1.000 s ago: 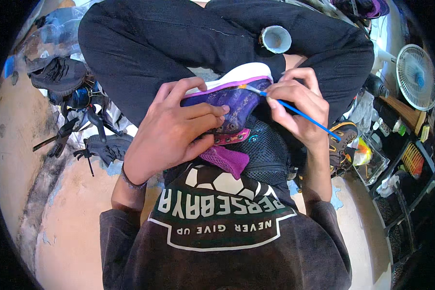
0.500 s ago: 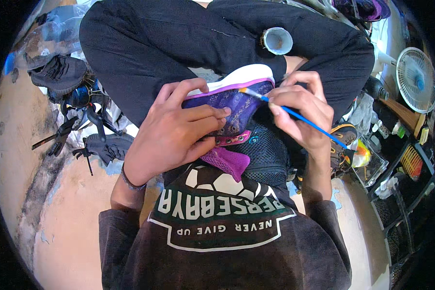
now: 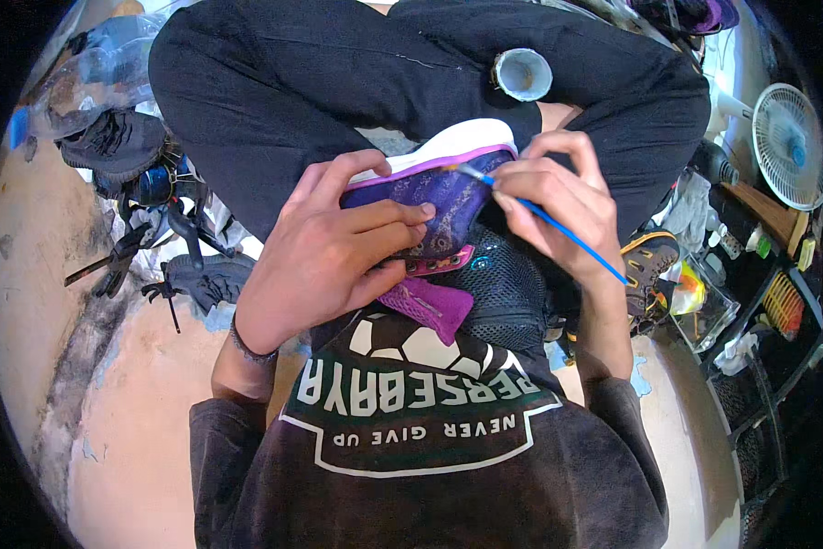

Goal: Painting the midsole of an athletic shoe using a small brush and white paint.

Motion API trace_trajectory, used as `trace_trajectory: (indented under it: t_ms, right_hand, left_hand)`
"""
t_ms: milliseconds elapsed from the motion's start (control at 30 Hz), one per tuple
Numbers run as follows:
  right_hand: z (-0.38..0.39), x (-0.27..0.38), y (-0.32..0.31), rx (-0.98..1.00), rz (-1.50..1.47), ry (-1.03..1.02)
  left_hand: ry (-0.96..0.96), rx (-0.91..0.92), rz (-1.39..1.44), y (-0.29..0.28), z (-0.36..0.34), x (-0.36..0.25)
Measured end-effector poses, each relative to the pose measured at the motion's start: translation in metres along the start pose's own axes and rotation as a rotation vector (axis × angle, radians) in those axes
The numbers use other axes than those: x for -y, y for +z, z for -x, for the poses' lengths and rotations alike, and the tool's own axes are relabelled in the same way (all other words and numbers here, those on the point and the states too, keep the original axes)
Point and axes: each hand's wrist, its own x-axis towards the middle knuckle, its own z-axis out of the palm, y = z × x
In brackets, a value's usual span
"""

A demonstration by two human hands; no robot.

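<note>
My left hand (image 3: 338,242) is closed round a purple shoe (image 3: 462,203) with a white sole, which lies on its side over my lap. Its pink-purple tongue (image 3: 434,306) hangs toward my shirt. In my right hand (image 3: 562,206) is a thin paintbrush (image 3: 562,229) with a blue handle, pinched between thumb and fingers. The brush tip touches, or is very near, the shoe's upper just under the pink line along the sole. My left fingers hide the toe part of the shoe.
A small whitish cup (image 3: 524,75) sits on my right leg. To the left lie dark shoes (image 3: 114,146) and a dark glove-like item (image 3: 205,279). On the right are a white fan (image 3: 789,146), a brown shoe (image 3: 647,274), a bristle brush (image 3: 782,306) and a black rack (image 3: 768,403).
My right hand has shifted slightly up and left with the paintbrush, its tip moving a little left along the shoe. My left hand stays nearly in place.
</note>
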Motion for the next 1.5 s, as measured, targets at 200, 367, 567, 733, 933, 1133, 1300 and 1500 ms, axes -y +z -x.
trace_trajectory:
  t_ms: [200, 367, 567, 733, 933, 1133, 1300, 1500]
  right_hand:
    - [0.008, 0.000, -0.006, -0.033, -0.007, 0.038]
    - [0.006, -0.004, -0.001, 0.005, 0.077, 0.011]
    - [0.008, 0.008, -0.001, -0.040, -0.058, 0.022]
    - [0.010, 0.006, 0.006, -0.033, -0.073, 0.052]
    - [0.007, 0.018, 0.017, -0.080, -0.232, 0.064]
    - [0.012, 0.011, 0.008, -0.054, -0.130, 0.062]
    - [0.005, 0.016, 0.018, -0.070, -0.206, 0.040]
    - [0.005, 0.016, 0.013, -0.106, -0.224, 0.044]
  left_hand:
    - [0.003, -0.005, 0.008, 0.001, -0.001, -0.001]
    - [0.002, -0.027, -0.003, 0.002, -0.001, -0.001]
    - [0.009, -0.013, 0.001, 0.002, 0.003, -0.004]
    - [0.009, -0.018, -0.018, 0.003, 0.006, -0.008]
    - [0.042, -0.044, -0.016, 0.003, 0.009, -0.013]
    - [0.034, -0.061, -0.005, 0.004, 0.012, -0.013]
    - [0.026, -0.062, -0.004, 0.004, 0.012, -0.013]
    - [0.036, -0.066, -0.006, 0.005, 0.012, -0.013]
